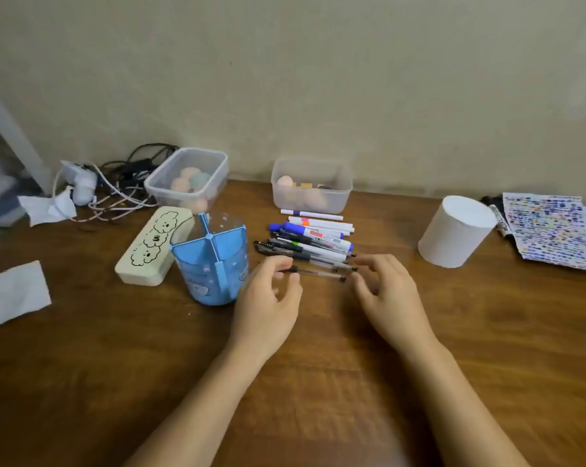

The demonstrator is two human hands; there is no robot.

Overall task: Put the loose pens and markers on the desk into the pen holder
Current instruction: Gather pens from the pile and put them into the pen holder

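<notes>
A blue translucent pen holder point(211, 261) with inner dividers stands on the wooden desk, empty as far as I can see. To its right lies a row of several loose pens and markers point(310, 239), white, blue and black. The nearest one is a clear pen point(318, 273) at the front of the row. My left hand point(268, 298) hovers at the clear pen's left end, fingers curled and apart, fingertips touching or nearly touching it. My right hand point(386, 291) is at the pen's right end, fingers spread, holding nothing.
A cream pencil case point(153, 246) lies left of the holder. Two clear plastic boxes point(187, 178) point(312, 187) stand at the back by the wall. A white cylinder point(455, 230), a black marker point(498, 219) and a printed sheet point(554, 227) sit right. Cables point(116, 187) and paper point(12, 294) lie left.
</notes>
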